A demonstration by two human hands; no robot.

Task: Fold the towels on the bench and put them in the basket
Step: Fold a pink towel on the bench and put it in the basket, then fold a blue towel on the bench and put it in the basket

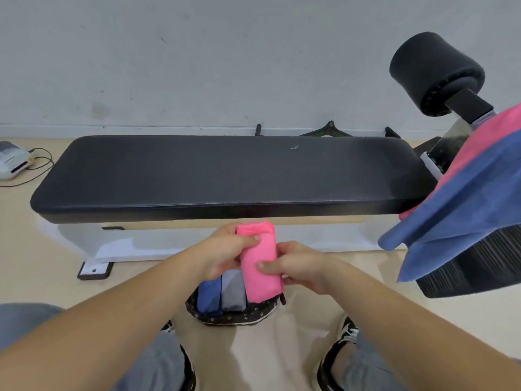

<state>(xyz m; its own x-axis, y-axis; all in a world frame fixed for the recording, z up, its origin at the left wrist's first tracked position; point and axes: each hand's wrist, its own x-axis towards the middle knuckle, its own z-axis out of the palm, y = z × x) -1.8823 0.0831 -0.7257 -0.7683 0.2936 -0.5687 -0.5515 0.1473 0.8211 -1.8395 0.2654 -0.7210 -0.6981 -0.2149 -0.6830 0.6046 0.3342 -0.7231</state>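
A folded pink towel (260, 263) stands upright over the dark patterned basket (234, 318) on the floor, its lower end inside the basket. My left hand (225, 249) grips its upper left side and my right hand (298, 263) pinches its right side. A folded blue towel (209, 296) and a folded grey towel (233, 292) sit side by side in the basket, left of the pink one. The black padded bench (225, 173) stretches across behind, its top bare.
A blue towel (462, 210) and a pink towel (490, 134) hang over a black chair (479, 263) at the right. A black foam roller (434, 71) rises at the bench's right end. A white device (12, 162) with cables lies far left. My shoes (342, 342) flank the basket.
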